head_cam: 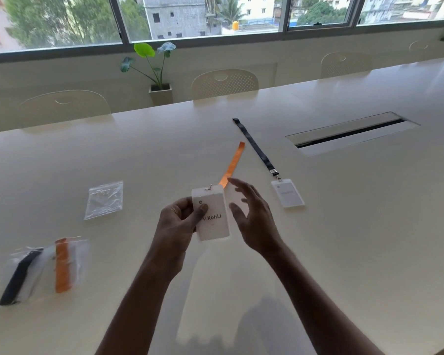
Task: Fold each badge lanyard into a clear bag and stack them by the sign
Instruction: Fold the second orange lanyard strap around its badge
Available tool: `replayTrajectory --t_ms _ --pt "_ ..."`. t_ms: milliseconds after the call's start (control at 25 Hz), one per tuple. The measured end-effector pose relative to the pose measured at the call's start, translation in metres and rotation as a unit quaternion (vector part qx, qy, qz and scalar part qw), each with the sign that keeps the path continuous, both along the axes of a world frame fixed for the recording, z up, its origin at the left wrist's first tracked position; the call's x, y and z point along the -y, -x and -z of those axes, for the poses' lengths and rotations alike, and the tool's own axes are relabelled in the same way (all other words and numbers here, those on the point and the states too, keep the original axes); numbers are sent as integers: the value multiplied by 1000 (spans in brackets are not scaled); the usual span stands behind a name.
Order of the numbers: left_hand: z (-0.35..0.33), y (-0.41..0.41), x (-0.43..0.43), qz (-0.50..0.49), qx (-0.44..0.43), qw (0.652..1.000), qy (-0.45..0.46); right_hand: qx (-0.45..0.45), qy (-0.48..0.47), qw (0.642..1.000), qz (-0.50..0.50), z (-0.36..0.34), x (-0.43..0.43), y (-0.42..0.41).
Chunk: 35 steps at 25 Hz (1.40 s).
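As left hand [175, 224] grips it, white badge [215, 225], orange strap [232, 163]

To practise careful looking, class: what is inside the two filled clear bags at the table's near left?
One clear bag holds a folded black lanyard; the second bag holds a folded orange lanyard. Something white shows beside each strap; blur hides whether it is a badge card.

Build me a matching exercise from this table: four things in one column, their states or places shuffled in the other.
1. orange-lanyard badge
2. black lanyard
3. empty clear bag
4. right hand

A. stretched straight beside the cable slot
B. open, holding nothing
C. in the left hand's grip
D. flat on the table, left of both hands

Pairs: 1-C, 2-A, 3-D, 4-B
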<state>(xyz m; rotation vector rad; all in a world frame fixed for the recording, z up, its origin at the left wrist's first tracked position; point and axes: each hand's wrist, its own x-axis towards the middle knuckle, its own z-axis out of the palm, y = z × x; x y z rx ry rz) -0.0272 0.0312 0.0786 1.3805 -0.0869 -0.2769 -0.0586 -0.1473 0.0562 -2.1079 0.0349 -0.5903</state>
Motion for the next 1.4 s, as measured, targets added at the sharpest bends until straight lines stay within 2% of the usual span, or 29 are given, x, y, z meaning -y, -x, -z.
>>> replayTrajectory --t_ms 120,280,440,520,640,840,1000,1200,1320,1400 --pt "-27 14 -25 14 19 1000 -7 15 36 995 -91 -18 -17 -14" --pt "-54 30 -48 27 28 999 27 40 -49 995 -81 -26 -48 -14" --pt "-72 38 -62 15 33 998 55 56 -152 980 -116 -29 -79 3" --pt "-77 39 -63 -4 41 997 59 39 -208 971 -114 -28 -99 11" --pt "-80 39 -66 -31 48 996 70 -12 -344 927 -150 -33 -129 31" --pt "-78 39 -70 -102 81 990 52 -55 -365 920 -131 -32 -149 65" --pt "-70 40 -71 -129 89 987 43 -101 -412 899 -108 -35 -158 83" --pt "-70 43 -72 -133 113 985 -16 -161 -296 935 -111 -47 -152 97" --pt "-71 45 -77 -140 129 981 -22 -97 -146 984 -35 -53 -146 104" --pt "-72 45 -81 -152 137 979 -29 -55 -104 993 -16 -58 -144 109"
